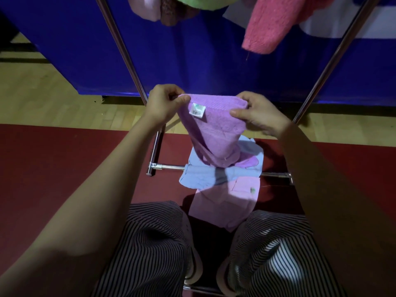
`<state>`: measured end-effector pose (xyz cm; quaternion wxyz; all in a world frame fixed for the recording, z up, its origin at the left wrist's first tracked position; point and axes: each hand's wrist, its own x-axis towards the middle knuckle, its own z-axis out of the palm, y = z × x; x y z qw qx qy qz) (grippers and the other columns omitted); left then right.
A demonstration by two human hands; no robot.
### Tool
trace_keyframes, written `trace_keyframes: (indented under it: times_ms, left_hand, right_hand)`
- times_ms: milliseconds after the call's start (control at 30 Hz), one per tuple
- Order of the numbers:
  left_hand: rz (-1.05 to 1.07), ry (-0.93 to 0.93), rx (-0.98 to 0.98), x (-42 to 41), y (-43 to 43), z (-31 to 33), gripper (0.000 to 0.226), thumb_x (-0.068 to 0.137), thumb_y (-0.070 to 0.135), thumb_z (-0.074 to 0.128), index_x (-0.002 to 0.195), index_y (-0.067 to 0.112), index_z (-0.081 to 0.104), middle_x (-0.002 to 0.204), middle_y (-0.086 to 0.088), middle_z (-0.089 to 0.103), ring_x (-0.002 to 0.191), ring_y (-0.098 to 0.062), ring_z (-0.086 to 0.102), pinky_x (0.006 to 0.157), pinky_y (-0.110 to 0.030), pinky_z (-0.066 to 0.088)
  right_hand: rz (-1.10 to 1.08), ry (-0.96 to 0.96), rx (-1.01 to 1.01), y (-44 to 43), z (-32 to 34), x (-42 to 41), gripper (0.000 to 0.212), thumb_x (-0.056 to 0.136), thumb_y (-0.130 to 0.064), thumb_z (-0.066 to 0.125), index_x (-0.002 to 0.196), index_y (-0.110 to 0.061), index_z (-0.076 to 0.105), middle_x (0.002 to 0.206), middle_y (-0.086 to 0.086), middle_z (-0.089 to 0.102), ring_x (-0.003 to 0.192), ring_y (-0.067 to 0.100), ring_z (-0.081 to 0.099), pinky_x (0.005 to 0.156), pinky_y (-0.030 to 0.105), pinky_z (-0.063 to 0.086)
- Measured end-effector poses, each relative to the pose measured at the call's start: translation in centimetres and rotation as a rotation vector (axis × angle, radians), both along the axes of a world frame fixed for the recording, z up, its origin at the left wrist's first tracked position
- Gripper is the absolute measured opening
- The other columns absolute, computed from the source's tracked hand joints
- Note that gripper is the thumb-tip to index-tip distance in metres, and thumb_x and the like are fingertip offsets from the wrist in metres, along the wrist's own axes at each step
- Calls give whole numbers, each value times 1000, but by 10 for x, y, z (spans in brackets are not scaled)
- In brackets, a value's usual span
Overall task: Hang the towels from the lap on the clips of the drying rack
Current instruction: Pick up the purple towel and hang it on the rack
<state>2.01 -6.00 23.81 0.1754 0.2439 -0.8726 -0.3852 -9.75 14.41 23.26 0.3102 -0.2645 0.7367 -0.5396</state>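
Left hand [162,103]: my thumb and curled fingers pinched the left end of the purple towel's [216,133] top edge.
Right hand [257,114]: I gripped the right end of that edge, thumb in front and fingers curled behind.
Purple towel: it was held up in the air between the rack's left pole [120,48] and right pole [334,61]. It narrowed downward, with its white label [197,110] facing me.
Beneath it: a blue towel [203,176] lay over a pink towel [225,204] ahead of my knees in striped trousers [154,243]. The blue one hid the middle of the low crossbar [169,167] (whether the purple tip touched it, I couldn't tell).
Overhead: a coral towel [278,24], a green towel [205,2] and a brown towel [171,13] hung at the top of my view.
Behind: a blue panel [192,61].
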Motion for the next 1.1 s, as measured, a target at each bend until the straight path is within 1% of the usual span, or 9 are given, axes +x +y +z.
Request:
trace_keyframes:
  times_ms: [100, 233, 300, 433, 600, 767, 867, 1000, 1100]
  left_hand:
    - [2, 15, 33, 2, -3, -1, 9, 84, 19, 66, 82, 11, 69, 65, 4, 57, 62, -6, 50, 61, -22, 40]
    - [-32, 21, 15, -1, 0, 1, 11, 86, 19, 64, 84, 8, 68, 64, 9, 56, 60, 1, 47, 56, -12, 37]
    - [-67, -40, -38, -1, 2, 0, 14, 88, 21, 63, 86, 9, 67, 68, 2, 58, 60, -1, 48, 55, -11, 36]
    - [-115, -100, -134, 1, 6, 0, 20, 87, 24, 64, 88, 5, 68, 78, -9, 63, 72, -14, 53, 60, -23, 38]
    - [-83, -37, -194, 2, 12, 9, 20, 89, 21, 59, 90, 3, 67, 82, -2, 59, 77, -13, 50, 58, -19, 30]
    - [-20, 89, -247, 3, 34, 27, 20, 91, 18, 56, 94, 1, 67, 87, -5, 60, 82, -13, 47, 66, -19, 27]
    - [-31, 128, -174, 5, 45, 46, 18, 90, 17, 57, 89, 2, 66, 87, -13, 65, 78, -13, 49, 65, -22, 30]
    - [-35, 289, -271, 8, 46, 113, 19, 89, 20, 57, 84, 4, 67, 81, -12, 64, 75, -13, 49, 64, -21, 30]
    - [-41, 435, -349, 7, 56, 163, 24, 88, 25, 53, 77, 8, 64, 73, -6, 55, 73, -13, 46, 62, -19, 28]
  right_hand:
    - [-85, 20, -44, 2, 2, -5, 23, 85, 3, 60, 76, -18, 58, 63, -5, 63, 49, -5, 54, 48, 15, 44]
    - [-230, 34, -135, 0, 4, -6, 14, 85, -1, 62, 83, -14, 65, 58, -12, 69, 54, -1, 60, 55, 19, 50]
    - [-252, 47, -141, -1, 4, -5, 10, 85, -1, 62, 89, -9, 67, 60, -9, 69, 58, 2, 62, 58, 21, 51]
    - [-282, 99, -108, -3, 4, -1, 15, 87, -3, 60, 98, 0, 69, 76, 5, 68, 69, 13, 62, 64, 26, 51]
    - [-338, 214, -102, -2, 8, 2, 11, 86, -4, 61, 93, -2, 69, 71, -5, 65, 58, -5, 58, 62, 15, 48]
    - [-449, 238, -211, 9, 30, 14, 8, 85, -5, 61, 85, -11, 66, 70, -6, 63, 61, -4, 56, 64, 15, 46]
    - [-495, 255, -227, 17, 53, 15, 12, 83, -4, 63, 81, -15, 67, 66, -12, 64, 60, -6, 56, 65, 15, 47]
    - [-534, 342, -330, 21, 120, 18, 19, 82, -4, 64, 79, -22, 66, 57, -21, 63, 60, -11, 54, 65, 13, 45]
    - [-671, 391, -466, 14, 163, 21, 17, 83, -4, 63, 79, -20, 68, 67, -16, 60, 61, -11, 53, 67, 14, 45]
